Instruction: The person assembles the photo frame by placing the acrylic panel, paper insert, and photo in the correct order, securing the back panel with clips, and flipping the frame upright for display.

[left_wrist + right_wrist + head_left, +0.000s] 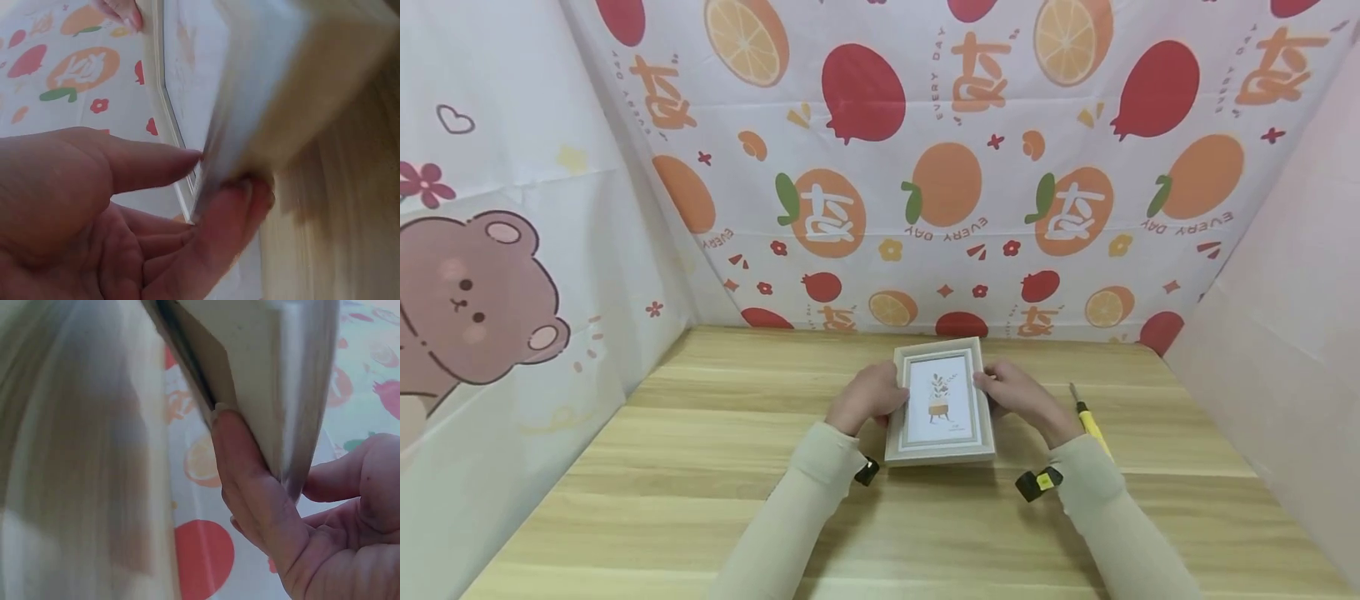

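A pale, cream-coloured picture frame (pixel 940 456) is tilted up over the table, its printed picture (pixel 938 400) of a potted plant facing me. My left hand (pixel 874 394) grips its left side; in the left wrist view the thumb (pixel 150 164) lies on the front and the fingers reach behind the edge. On the opposite side, my right hand (pixel 1018 393) holds the frame with its thumb on the front. The right wrist view shows the fingers (pixel 244 456) against the back of the frame (pixel 269 369), beside a raised brown flap (pixel 203 350).
To the right of my right hand, a screwdriver (pixel 1092 427) with a yellow handle lies on the wooden table (pixel 700 500), partly hidden by my sleeve (pixel 1090 475). A fruit-patterned cloth (pixel 880 192) hangs behind the table, with pale cloths at both sides.
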Action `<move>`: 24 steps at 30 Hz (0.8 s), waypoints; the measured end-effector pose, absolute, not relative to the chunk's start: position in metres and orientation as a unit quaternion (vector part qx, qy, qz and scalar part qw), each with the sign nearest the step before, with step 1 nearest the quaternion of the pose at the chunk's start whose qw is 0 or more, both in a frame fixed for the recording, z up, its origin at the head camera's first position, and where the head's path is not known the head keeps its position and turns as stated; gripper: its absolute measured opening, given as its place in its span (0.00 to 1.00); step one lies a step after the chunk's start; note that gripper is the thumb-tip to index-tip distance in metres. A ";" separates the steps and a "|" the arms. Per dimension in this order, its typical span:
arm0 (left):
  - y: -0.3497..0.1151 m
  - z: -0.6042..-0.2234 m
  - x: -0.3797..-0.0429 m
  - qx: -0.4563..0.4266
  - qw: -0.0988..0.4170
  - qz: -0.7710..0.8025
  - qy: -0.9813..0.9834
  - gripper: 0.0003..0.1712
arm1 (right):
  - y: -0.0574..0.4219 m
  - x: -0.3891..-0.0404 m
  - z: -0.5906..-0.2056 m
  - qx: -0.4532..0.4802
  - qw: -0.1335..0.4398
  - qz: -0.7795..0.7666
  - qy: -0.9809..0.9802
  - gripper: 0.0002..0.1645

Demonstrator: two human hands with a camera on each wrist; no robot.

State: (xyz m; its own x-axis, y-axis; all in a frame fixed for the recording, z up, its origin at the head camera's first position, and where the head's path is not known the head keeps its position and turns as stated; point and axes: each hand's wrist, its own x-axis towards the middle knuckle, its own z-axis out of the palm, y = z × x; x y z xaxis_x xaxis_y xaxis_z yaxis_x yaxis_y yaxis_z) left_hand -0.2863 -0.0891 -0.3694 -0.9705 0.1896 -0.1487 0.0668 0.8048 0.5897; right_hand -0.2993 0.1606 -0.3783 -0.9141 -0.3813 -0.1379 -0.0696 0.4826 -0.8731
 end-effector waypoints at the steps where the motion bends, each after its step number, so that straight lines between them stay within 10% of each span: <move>1: -0.090 -0.370 -0.287 0.066 0.100 0.297 0.947 0.08 | 0.158 -0.299 -0.380 -0.130 0.151 -0.482 0.853 0.25; 24: -0.096 -0.374 -0.283 0.042 0.108 0.265 0.957 0.03 | 0.127 -0.304 -0.397 -0.131 0.113 -0.241 0.955 0.20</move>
State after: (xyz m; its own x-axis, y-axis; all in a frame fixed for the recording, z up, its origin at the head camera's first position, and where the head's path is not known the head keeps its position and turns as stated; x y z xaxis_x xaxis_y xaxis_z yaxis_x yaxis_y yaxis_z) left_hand -0.2834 -0.0957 -0.3735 -0.9733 0.1368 -0.1841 0.0226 0.8561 0.5163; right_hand -0.3042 0.1267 -0.3965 -0.9401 -0.3051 -0.1521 -0.1963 0.8491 -0.4903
